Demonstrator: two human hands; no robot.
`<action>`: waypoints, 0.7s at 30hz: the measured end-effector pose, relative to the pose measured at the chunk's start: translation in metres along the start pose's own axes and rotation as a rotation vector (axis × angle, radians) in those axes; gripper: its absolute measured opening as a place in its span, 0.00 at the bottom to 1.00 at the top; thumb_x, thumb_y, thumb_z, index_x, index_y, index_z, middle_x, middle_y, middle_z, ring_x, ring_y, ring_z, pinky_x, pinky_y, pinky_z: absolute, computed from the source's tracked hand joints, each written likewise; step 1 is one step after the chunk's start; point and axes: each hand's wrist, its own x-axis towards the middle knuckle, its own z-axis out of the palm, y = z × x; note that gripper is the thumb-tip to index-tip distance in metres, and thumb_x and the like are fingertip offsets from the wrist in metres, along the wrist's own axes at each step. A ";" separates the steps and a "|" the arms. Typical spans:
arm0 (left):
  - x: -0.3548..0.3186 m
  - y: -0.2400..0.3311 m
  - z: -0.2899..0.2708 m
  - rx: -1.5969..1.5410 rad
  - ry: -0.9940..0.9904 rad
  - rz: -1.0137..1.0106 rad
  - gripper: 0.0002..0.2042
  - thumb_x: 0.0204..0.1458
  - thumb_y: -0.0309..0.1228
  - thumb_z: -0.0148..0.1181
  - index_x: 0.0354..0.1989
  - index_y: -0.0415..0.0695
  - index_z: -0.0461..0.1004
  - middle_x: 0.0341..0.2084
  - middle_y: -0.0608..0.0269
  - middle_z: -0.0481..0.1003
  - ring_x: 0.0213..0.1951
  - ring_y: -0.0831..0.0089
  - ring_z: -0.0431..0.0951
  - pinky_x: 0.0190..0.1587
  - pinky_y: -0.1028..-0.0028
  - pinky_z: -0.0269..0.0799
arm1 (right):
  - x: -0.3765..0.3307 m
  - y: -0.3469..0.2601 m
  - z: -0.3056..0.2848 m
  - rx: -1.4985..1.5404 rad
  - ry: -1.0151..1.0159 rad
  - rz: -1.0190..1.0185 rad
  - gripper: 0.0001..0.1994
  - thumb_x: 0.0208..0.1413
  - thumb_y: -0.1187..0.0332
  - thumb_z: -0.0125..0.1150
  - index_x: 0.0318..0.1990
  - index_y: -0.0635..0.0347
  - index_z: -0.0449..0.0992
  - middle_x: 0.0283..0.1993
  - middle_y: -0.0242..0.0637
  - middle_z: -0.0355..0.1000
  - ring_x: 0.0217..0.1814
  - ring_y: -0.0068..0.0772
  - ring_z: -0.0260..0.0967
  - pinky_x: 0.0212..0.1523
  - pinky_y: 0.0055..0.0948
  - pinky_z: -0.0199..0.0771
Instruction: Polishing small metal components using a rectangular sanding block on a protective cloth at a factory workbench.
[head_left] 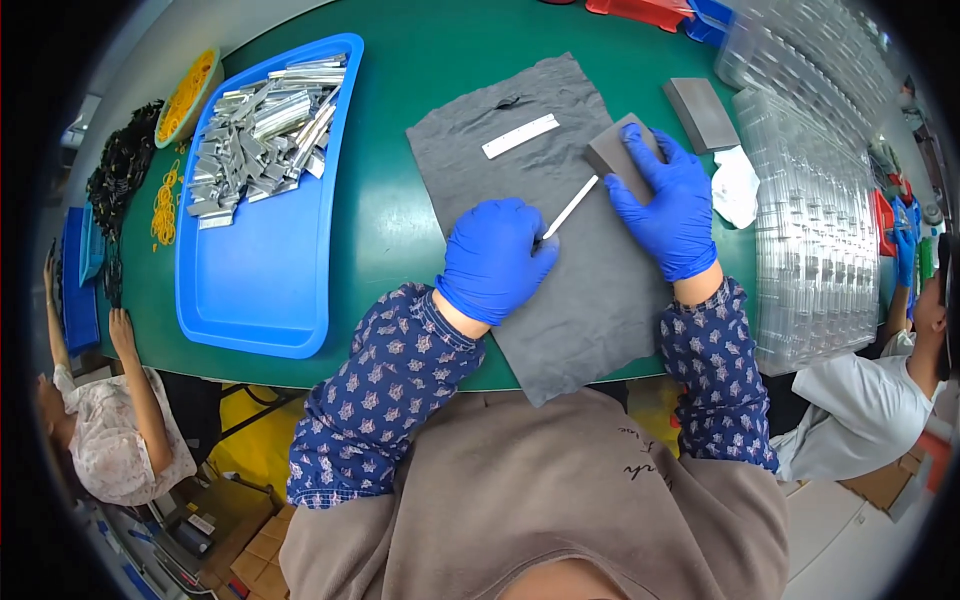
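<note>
My left hand (495, 258), in a blue glove, is closed around one end of a thin silvery metal strip (572, 207), which slants up to the right. In my right hand (668, 205), also blue-gloved, a grey-brown rectangular block (608, 152) is gripped, its lower corner close to the strip's far end. Whether block and strip touch, I cannot tell. Both hands are over a wrinkled dark grey cloth (590, 315) on the green table. A second metal piece (520, 136), flat and pale with small holes, lies on the cloth beyond my hands.
A blue tray (255, 305) at left holds many metal pieces (265, 140). Beside it are yellow rubber bands (165, 208) and a bowl (190, 98). At right sit another block (703, 113), a white crumpled cloth (735, 188) and stacked clear plastic trays (815, 240). People sit on both sides.
</note>
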 end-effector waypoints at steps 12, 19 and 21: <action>0.001 -0.001 -0.002 -0.022 -0.030 -0.023 0.08 0.44 0.34 0.61 0.21 0.44 0.72 0.21 0.55 0.70 0.28 0.56 0.72 0.32 0.59 0.67 | 0.001 -0.006 -0.006 0.122 -0.049 -0.059 0.29 0.44 0.61 0.67 0.58 0.47 0.73 0.56 0.54 0.68 0.52 0.53 0.68 0.53 0.42 0.69; -0.002 -0.003 -0.007 0.031 0.018 0.081 0.08 0.44 0.34 0.63 0.27 0.45 0.72 0.24 0.57 0.69 0.30 0.57 0.72 0.34 0.60 0.67 | -0.007 0.009 -0.002 0.260 0.054 0.073 0.27 0.45 0.64 0.68 0.57 0.52 0.73 0.55 0.53 0.69 0.54 0.51 0.68 0.56 0.40 0.68; -0.002 -0.004 -0.008 0.004 -0.013 0.070 0.10 0.43 0.36 0.64 0.29 0.45 0.73 0.25 0.58 0.70 0.31 0.58 0.72 0.36 0.61 0.67 | -0.004 0.009 -0.002 0.275 0.010 0.048 0.27 0.45 0.64 0.68 0.57 0.54 0.73 0.55 0.53 0.69 0.55 0.51 0.68 0.56 0.39 0.68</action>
